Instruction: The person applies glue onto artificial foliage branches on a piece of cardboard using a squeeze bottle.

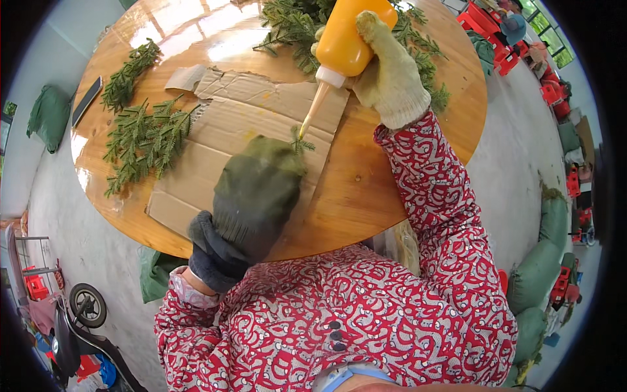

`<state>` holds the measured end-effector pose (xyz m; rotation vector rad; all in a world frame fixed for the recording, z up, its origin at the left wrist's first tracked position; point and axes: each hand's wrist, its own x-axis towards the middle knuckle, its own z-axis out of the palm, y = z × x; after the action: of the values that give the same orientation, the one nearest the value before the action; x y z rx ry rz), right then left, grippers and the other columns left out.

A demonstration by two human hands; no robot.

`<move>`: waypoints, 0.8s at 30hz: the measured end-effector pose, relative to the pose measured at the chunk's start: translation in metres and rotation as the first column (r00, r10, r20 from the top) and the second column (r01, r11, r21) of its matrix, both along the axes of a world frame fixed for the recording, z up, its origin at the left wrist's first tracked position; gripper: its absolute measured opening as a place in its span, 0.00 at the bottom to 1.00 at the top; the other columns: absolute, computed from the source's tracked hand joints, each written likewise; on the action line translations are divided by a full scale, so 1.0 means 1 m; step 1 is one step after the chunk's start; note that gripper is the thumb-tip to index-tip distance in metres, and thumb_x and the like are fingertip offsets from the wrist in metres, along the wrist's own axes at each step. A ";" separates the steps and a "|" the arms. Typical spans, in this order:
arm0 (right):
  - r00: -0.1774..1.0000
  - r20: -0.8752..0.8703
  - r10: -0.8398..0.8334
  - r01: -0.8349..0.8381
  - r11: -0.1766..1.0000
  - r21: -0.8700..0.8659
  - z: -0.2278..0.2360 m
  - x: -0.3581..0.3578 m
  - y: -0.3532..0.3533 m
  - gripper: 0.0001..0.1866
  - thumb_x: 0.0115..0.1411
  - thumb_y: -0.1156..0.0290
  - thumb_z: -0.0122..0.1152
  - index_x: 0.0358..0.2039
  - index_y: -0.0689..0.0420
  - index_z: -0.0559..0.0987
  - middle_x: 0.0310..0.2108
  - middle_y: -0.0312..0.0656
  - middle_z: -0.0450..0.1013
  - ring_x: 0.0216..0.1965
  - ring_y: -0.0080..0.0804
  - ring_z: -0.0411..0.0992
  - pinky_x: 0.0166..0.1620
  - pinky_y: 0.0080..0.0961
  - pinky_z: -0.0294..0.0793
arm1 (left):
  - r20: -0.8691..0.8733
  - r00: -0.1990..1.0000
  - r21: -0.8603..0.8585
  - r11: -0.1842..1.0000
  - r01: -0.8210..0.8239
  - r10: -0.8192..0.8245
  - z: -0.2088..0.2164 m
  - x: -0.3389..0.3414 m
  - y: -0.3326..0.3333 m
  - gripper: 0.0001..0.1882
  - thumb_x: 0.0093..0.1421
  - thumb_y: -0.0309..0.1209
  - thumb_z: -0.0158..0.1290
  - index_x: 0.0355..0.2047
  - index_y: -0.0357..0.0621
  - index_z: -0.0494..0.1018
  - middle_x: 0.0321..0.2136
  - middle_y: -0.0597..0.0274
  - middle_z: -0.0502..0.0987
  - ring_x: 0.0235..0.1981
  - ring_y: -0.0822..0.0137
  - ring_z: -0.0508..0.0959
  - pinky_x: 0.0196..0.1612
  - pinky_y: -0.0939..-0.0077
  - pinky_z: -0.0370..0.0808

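Observation:
My right hand (392, 78), in a cream knitted glove, is wrapped round an orange squeeze bottle (356, 39) held upside down. The bottle's long pale nozzle (315, 110) points down at a small evergreen sprig (301, 142), its tip at the cut end or very close to it. That sprig sticks out from the fingers of my left hand (261, 186), which wears a dark green and black glove. Its fingertips are mostly hidden behind the back of the glove. Beneath both hands lies a torn sheet of brown cardboard (215, 144) with a few yellow smears.
Cut evergreen branches (147, 140) lie on the round wooden table (366, 189) at the left, and a bigger pile (294, 29) at the far side. A dark phone-like slab (87, 101) rests near the left edge. Green sacks (539, 277) and a scooter (85, 326) stand on the floor.

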<state>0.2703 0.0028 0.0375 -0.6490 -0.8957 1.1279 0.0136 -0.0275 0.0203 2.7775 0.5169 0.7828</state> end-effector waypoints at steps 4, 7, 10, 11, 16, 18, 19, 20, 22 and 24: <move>0.999 -0.040 -0.002 0.004 0.999 0.038 0.003 -0.004 0.000 0.19 0.62 0.64 0.58 0.49 0.60 0.69 0.39 0.43 0.72 0.39 0.35 0.77 0.36 0.42 0.85 | -0.038 0.990 -0.024 0.991 -0.133 0.133 -0.019 -0.002 0.007 0.20 0.52 0.25 0.56 0.47 0.43 0.72 0.48 0.49 0.73 0.50 0.45 0.72 0.52 0.56 0.69; 0.998 -0.060 -0.011 0.011 1.000 0.009 0.003 -0.008 -0.001 0.18 0.62 0.65 0.59 0.49 0.59 0.69 0.39 0.42 0.73 0.39 0.35 0.77 0.36 0.41 0.85 | -0.044 0.988 -0.042 0.988 -0.148 0.146 -0.021 -0.002 0.007 0.20 0.52 0.25 0.56 0.47 0.43 0.72 0.48 0.49 0.73 0.50 0.45 0.72 0.51 0.55 0.69; 0.997 -0.072 0.002 0.004 0.997 0.080 0.004 -0.012 -0.003 0.19 0.61 0.65 0.60 0.50 0.58 0.70 0.40 0.42 0.73 0.39 0.35 0.77 0.36 0.42 0.85 | -0.056 0.990 -0.069 0.989 -0.131 0.127 -0.016 0.000 0.007 0.20 0.52 0.25 0.56 0.47 0.43 0.73 0.48 0.48 0.73 0.50 0.45 0.72 0.51 0.55 0.69; 0.998 -0.061 -0.012 0.017 0.997 0.073 0.005 -0.013 -0.004 0.18 0.61 0.66 0.61 0.49 0.58 0.70 0.40 0.41 0.73 0.39 0.34 0.77 0.37 0.41 0.85 | -0.064 0.993 -0.109 0.988 -0.108 0.102 -0.014 0.001 0.007 0.19 0.52 0.25 0.56 0.47 0.43 0.73 0.48 0.48 0.73 0.51 0.45 0.72 0.52 0.55 0.69; 0.999 0.033 -0.043 0.040 0.996 0.086 0.005 -0.013 -0.007 0.22 0.64 0.63 0.57 0.53 0.62 0.68 0.42 0.50 0.74 0.44 0.42 0.76 0.49 0.41 0.78 | 0.001 0.997 -0.033 0.997 -0.072 0.072 -0.016 0.002 0.009 0.17 0.52 0.26 0.54 0.45 0.44 0.73 0.44 0.52 0.74 0.45 0.48 0.73 0.48 0.56 0.70; 0.994 0.078 -0.072 0.066 0.995 0.074 0.006 -0.016 -0.009 0.21 0.64 0.64 0.56 0.52 0.63 0.69 0.42 0.49 0.74 0.43 0.40 0.76 0.47 0.39 0.78 | -0.015 0.997 -0.085 0.993 -0.077 0.076 -0.020 -0.001 0.008 0.19 0.53 0.25 0.56 0.46 0.42 0.74 0.47 0.48 0.74 0.50 0.45 0.72 0.51 0.54 0.69; 0.994 0.078 -0.073 0.067 0.995 0.074 0.005 -0.016 -0.007 0.21 0.64 0.64 0.56 0.52 0.63 0.69 0.42 0.49 0.74 0.43 0.40 0.76 0.47 0.39 0.78 | 0.009 0.996 -0.050 0.995 -0.084 0.084 -0.022 -0.001 0.008 0.18 0.53 0.25 0.56 0.46 0.43 0.74 0.47 0.48 0.74 0.49 0.45 0.72 0.51 0.54 0.69; 0.993 0.085 -0.082 0.075 0.993 0.087 0.002 -0.015 -0.004 0.20 0.64 0.65 0.55 0.52 0.63 0.69 0.43 0.49 0.74 0.43 0.39 0.76 0.46 0.38 0.79 | 0.034 0.995 -0.015 0.996 -0.092 0.092 -0.023 -0.002 0.007 0.18 0.52 0.25 0.57 0.46 0.43 0.74 0.46 0.48 0.74 0.49 0.45 0.72 0.50 0.53 0.69; 0.991 0.092 -0.096 0.088 0.992 0.092 0.003 -0.013 -0.008 0.19 0.64 0.66 0.55 0.52 0.63 0.69 0.43 0.50 0.74 0.42 0.38 0.76 0.46 0.38 0.79 | 0.037 0.993 -0.057 0.992 -0.110 0.112 -0.015 -0.001 -0.003 0.19 0.52 0.25 0.57 0.46 0.43 0.74 0.46 0.49 0.74 0.48 0.45 0.72 0.50 0.53 0.69; 0.992 0.078 -0.099 0.095 0.994 0.047 0.008 -0.013 -0.012 0.19 0.64 0.66 0.54 0.52 0.63 0.69 0.43 0.49 0.74 0.43 0.38 0.76 0.46 0.38 0.79 | 0.040 0.990 -0.095 0.987 -0.128 0.133 -0.006 0.000 -0.007 0.19 0.51 0.25 0.58 0.45 0.43 0.74 0.46 0.49 0.74 0.48 0.44 0.73 0.50 0.53 0.69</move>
<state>0.2577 -0.0090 0.0452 -0.6993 -0.9446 0.9991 0.0134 -0.0343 0.0145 2.6564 0.7137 0.8259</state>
